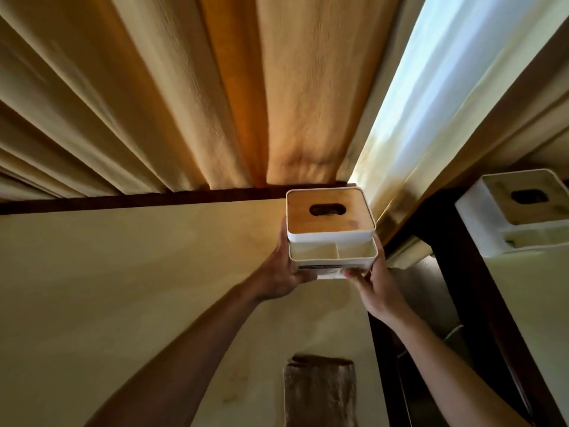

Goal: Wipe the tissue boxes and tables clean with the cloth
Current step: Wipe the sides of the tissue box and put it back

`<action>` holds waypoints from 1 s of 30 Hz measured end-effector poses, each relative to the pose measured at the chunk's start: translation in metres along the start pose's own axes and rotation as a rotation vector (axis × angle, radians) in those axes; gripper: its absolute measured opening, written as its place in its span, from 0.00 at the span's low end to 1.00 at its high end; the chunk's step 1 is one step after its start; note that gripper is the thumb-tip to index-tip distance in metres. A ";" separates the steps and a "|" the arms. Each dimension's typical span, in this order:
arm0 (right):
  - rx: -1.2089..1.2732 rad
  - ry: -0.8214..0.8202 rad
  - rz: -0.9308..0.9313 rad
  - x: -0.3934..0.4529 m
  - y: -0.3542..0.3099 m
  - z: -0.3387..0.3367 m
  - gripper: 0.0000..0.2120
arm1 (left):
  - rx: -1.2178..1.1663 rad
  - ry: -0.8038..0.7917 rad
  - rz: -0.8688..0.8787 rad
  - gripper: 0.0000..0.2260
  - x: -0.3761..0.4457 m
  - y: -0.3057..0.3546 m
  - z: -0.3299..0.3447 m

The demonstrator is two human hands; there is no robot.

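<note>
Item one: a white tissue box (331,229) with a wooden lid and an oval slot, plus a two-part open tray along its near side. We hold it in both hands above the far right corner of the pale table (123,288), close to the dark rim by the curtains (184,87). Whether its base touches the tabletop, we cannot tell.

Our left hand (284,269) grips the box's left side and near corner, fingers curled under the tray. Our right hand (374,282) grips the near right corner, fingertips pinching the front edge.

Item two: a brown cloth (320,392), folded, flat on the table's near edge.

Item three: a second tissue box (505,220), same make, on a neighbouring table (529,303) at right.
</note>
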State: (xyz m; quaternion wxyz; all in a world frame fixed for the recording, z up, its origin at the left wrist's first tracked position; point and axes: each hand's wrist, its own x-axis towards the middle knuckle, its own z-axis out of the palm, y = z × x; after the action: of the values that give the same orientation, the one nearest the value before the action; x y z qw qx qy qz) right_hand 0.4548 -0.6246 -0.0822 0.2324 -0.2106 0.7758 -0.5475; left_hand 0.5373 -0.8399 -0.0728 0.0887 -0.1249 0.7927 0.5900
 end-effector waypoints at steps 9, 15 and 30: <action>-0.026 0.143 0.122 0.035 0.022 0.010 0.40 | 0.173 0.056 -0.145 0.48 0.041 -0.020 -0.001; -0.047 0.187 0.155 0.049 0.030 0.014 0.40 | 0.274 0.129 -0.170 0.43 0.051 -0.021 -0.005; -0.011 0.172 0.184 0.051 0.025 0.014 0.43 | 0.272 0.034 -0.201 0.51 0.056 -0.015 -0.026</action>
State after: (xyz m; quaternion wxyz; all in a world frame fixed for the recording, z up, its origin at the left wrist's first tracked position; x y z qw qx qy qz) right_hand 0.4205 -0.6569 -0.1166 0.2130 -0.0922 0.8120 -0.5356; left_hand 0.4887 -0.8743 -0.0953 0.1501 -0.2003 0.8503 0.4631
